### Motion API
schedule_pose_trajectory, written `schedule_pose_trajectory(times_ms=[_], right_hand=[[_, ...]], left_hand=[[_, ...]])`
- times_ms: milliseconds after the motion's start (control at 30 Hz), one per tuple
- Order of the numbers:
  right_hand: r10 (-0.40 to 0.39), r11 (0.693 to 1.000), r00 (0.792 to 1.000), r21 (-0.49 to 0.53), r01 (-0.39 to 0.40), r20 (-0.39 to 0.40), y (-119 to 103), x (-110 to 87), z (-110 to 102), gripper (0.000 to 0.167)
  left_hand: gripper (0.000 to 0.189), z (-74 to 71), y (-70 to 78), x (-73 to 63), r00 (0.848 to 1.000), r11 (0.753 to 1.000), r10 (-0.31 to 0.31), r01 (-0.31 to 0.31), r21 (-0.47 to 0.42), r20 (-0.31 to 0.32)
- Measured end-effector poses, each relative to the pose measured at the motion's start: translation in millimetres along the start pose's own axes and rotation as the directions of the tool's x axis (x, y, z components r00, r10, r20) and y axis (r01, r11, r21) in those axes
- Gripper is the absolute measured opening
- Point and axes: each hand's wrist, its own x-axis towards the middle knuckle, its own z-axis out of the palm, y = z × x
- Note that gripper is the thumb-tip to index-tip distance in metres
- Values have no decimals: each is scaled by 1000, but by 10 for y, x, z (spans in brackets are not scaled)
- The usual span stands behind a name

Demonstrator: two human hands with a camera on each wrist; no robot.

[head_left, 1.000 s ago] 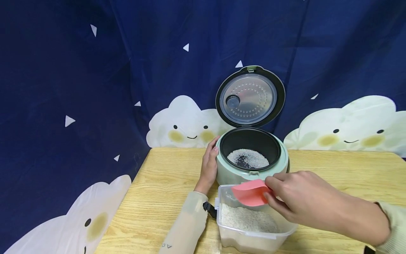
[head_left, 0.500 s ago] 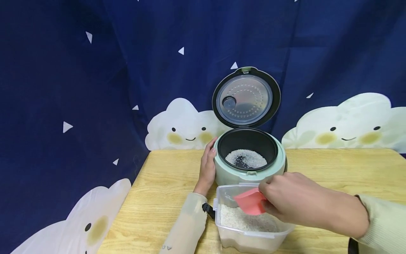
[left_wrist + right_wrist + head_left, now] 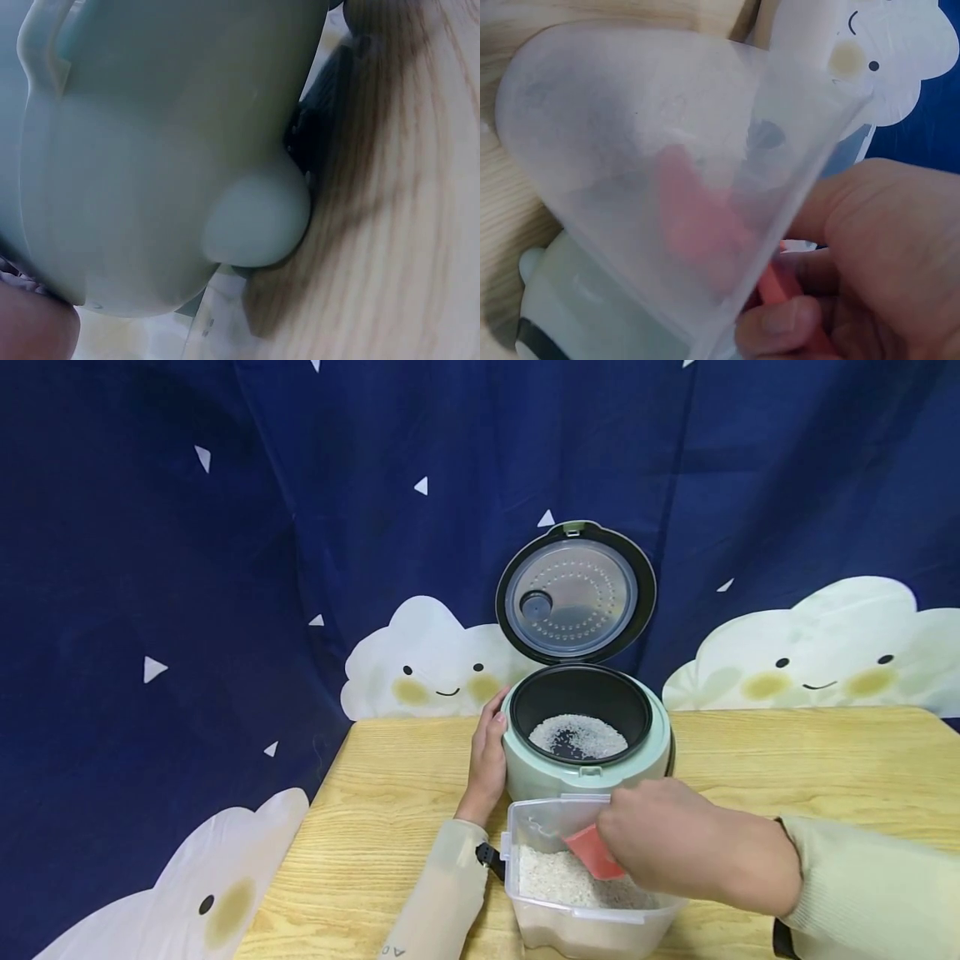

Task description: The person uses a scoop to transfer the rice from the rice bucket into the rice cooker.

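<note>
A pale green rice cooker (image 3: 542,779) stands on the table with its lid (image 3: 581,593) raised. White rice (image 3: 592,737) partly covers the bottom of its black inner pot. My left hand (image 3: 486,768) rests along the cooker's left side, fingers extended; only a bit of that hand shows in the left wrist view. In front sits a clear plastic container (image 3: 600,914) with rice (image 3: 551,881) in it. My right hand (image 3: 667,843) grips a pink scoop (image 3: 596,853) by its handle. The scoop's blade is inside the container, at the rice; its tip is hard to make out.
A light wooden table (image 3: 390,793) carries both cooker and container, which stand close together. Behind it hangs a dark blue curtain (image 3: 420,543) with cloud prints. The container's near wall (image 3: 592,97) lies between the right wrist camera and the scoop's blade.
My right hand has moved slightly left and tipped the pink scoop downward into the container, toward the rice. My left hand stays against the cooker. The head view has shifted a little.
</note>
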Motion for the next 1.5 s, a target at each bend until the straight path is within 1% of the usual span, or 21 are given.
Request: schedule_pose_trajectory(times_ms=[100,200,433,667,933,1033,1167,1367,1500], right_hand=[[8,1000,1000,-20,-7,25,-38,29,25,37],[13,999,999,-41,-12,29,-64,43,60,40],[-15,997,998,-70,19,65,-104,89,155,40],[1,995,999,-105,2,36,-160,106,252,41],[-36,998,999,-60,37,4,-153,126,352,35],[-39,998,999,-51,39,-7,-153,135,382,34],[-33,997,999,-75,31,-33,-167,140,419,34],[-28,995,996,-94,20,-79,-183,142,477,38],[-22,994,994,-113,10,-107,-195,143,494,35]], left_hand=[[53,-4,1,-3,1000,1000,-4,4,-3,-10],[52,3,-2,-1,1000,1000,-7,7,-5,-10],[53,13,-24,3,1000,1000,-12,12,5,4],[54,3,-22,8,1000,1000,-17,17,-2,6],[54,-1,-25,6,1000,1000,-10,10,5,-1],[55,-5,-19,6,1000,1000,-10,10,17,1],[54,-7,-9,3,1000,1000,-1,1,23,4],[52,-6,-2,0,1000,1000,18,-18,10,5],[51,-8,-4,-4,1000,1000,17,-16,18,-2]])
